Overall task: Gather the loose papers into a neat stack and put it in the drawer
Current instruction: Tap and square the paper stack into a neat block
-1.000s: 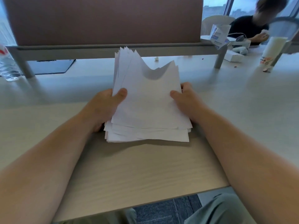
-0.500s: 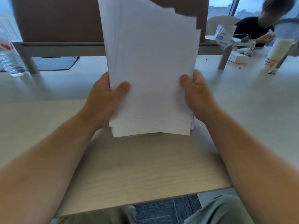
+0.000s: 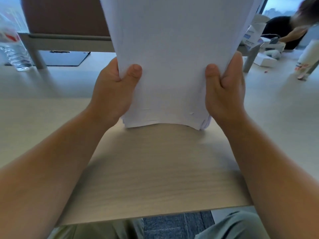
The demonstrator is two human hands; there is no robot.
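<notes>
One stack of white paper sheets (image 3: 172, 57) stands upright on its lower edge near the middle of the wooden desk (image 3: 155, 169), its top running out of view. Two hands hold it: the left hand (image 3: 110, 90) grips the left edge, thumb on the front face and fingers hidden behind; the right hand (image 3: 224, 90) grips the right edge the same way. The bottom edges are nearly flush (a few sheets jut at the lower right corner). Toward the far left corner stand one clear water bottle (image 3: 13, 49) and one dark clipboard (image 3: 63, 57). At the far right sit a white tumbler (image 3: 309, 56) with unreadable print, a carton (image 3: 250, 38) and another person's arm (image 3: 293, 34). The stack hides much of the brown divider panel (image 3: 65, 14).
</notes>
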